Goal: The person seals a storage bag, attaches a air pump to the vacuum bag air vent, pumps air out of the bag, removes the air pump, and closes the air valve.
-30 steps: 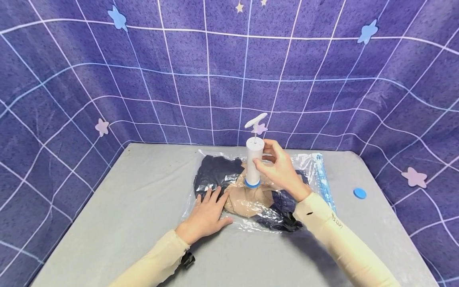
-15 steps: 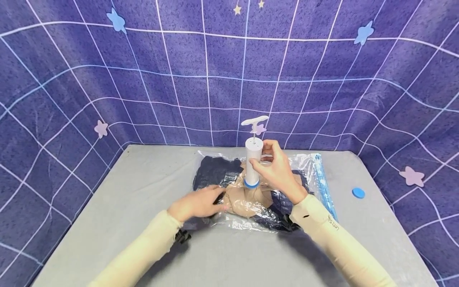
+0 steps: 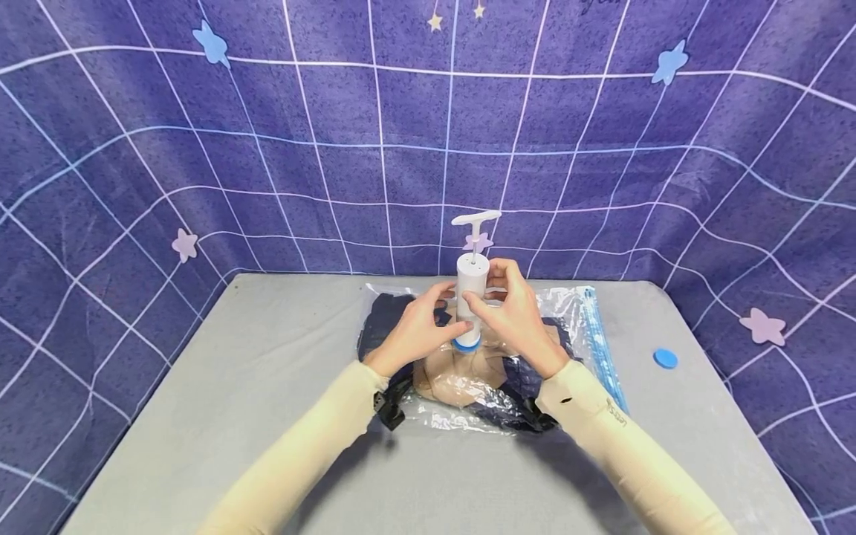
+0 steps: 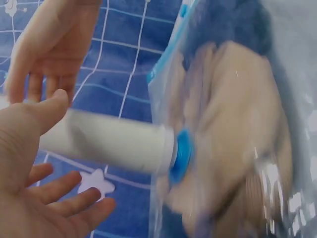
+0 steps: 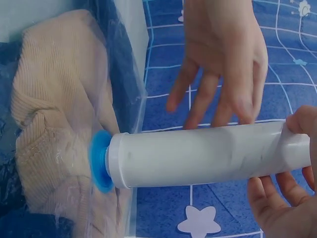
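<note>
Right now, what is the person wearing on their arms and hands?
Both hands are bare: the left hand and right hand have no gloves and no rings that I can see. Each arm is covered to the wrist by a snug cream sleeve. A black strap with a buckle sits at each wrist, and the right sleeve carries small dark lettering.

Pump [image 3: 472,297]: you are seeing white, with a blue base ring.
Bag [image 3: 565,305]: clear, blue-edged.
Clothes [image 3: 458,375]: tan and navy.
Backdrop [image 3: 267,148]: purple, white grid, pastel stars.
Table [image 3: 267,416]: grey.
</note>
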Demonstrator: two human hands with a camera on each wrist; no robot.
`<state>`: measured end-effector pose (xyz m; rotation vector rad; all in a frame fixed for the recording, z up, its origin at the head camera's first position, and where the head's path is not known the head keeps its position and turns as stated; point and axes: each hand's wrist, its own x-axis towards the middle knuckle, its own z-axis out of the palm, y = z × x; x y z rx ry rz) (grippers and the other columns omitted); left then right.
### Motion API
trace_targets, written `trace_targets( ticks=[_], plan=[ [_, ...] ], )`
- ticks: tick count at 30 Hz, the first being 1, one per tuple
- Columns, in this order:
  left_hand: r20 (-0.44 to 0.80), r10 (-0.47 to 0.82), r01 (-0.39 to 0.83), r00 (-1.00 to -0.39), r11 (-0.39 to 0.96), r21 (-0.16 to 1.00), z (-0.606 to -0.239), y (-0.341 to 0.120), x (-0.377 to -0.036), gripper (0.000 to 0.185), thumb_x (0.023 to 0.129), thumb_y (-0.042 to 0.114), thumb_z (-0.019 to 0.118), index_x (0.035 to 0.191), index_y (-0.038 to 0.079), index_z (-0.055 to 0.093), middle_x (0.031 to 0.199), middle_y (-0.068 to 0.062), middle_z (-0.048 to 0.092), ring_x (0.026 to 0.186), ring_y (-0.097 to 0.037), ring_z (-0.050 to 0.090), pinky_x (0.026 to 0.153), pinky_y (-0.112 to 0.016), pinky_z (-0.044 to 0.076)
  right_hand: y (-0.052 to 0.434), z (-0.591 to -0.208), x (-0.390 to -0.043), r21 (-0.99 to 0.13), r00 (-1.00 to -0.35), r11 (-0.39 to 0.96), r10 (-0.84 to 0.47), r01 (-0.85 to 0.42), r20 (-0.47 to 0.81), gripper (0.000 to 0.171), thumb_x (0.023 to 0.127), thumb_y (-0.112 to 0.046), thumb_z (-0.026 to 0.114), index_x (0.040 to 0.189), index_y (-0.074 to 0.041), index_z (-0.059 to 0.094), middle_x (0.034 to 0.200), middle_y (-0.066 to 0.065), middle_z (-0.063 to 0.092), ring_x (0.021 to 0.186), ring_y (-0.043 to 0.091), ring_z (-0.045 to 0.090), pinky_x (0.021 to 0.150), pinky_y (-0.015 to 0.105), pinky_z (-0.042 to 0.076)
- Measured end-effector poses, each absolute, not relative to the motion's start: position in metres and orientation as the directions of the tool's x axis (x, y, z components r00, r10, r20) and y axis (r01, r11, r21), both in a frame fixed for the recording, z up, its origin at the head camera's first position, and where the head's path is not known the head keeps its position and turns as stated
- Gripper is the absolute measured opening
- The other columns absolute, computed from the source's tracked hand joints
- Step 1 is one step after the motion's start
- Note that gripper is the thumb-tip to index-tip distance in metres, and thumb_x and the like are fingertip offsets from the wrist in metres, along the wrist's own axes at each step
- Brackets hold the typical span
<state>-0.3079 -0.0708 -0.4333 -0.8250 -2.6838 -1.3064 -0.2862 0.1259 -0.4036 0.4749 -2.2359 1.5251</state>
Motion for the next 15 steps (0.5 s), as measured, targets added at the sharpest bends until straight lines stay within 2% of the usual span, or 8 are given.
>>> trace_targets(
  ticks=[3,8,15],
  plan=[
    [0.260,0.410,0.436,-0.874,0.428,0.792,-0.435,-0.057,-0.310,0.074,0.090,0.030,0.082,0.151,0.009,0.045,0.139,-0.015,0.062,0.121,-0.034,0.066,0.097,-0.049,0.057,0.124,-0.403,-0.286,-0.807,-0.872,0.352,-0.056,-0.474,0.487,0.056,0.088,-0.009,0.081,0.132,0.002,0.049,0.121,0.019,0.063,0.105,0.032,0.068,0.090,0.044,0.061],
    [0.275,0.380,0.424,-0.883,0.395,0.815,-0.436,-0.047,-0.312,0.064,0.090,0.018,0.081,0.144,0.005,0.051,0.131,-0.018,0.066,0.113,-0.034,0.070,0.096,-0.046,0.059,0.124,-0.401,-0.285,-0.814,-0.877,0.346,-0.065,-0.467,0.476,0.056,0.088,-0.010,0.082,0.132,0.002,0.049,0.120,0.020,0.063,0.106,0.032,0.068,0.091,0.044,0.061],
    [0.264,0.404,0.426,-0.876,0.389,0.817,-0.438,-0.046,-0.317,0.067,0.091,0.024,0.081,0.145,0.004,0.049,0.134,-0.019,0.065,0.115,-0.036,0.069,0.097,-0.047,0.059,0.131,-0.396,-0.284,-0.826,-0.883,0.321,-0.098,-0.464,0.459,0.058,0.088,-0.008,0.081,0.135,0.003,0.049,0.121,0.022,0.063,0.111,0.037,0.066,0.096,0.054,0.057]
  ],
)
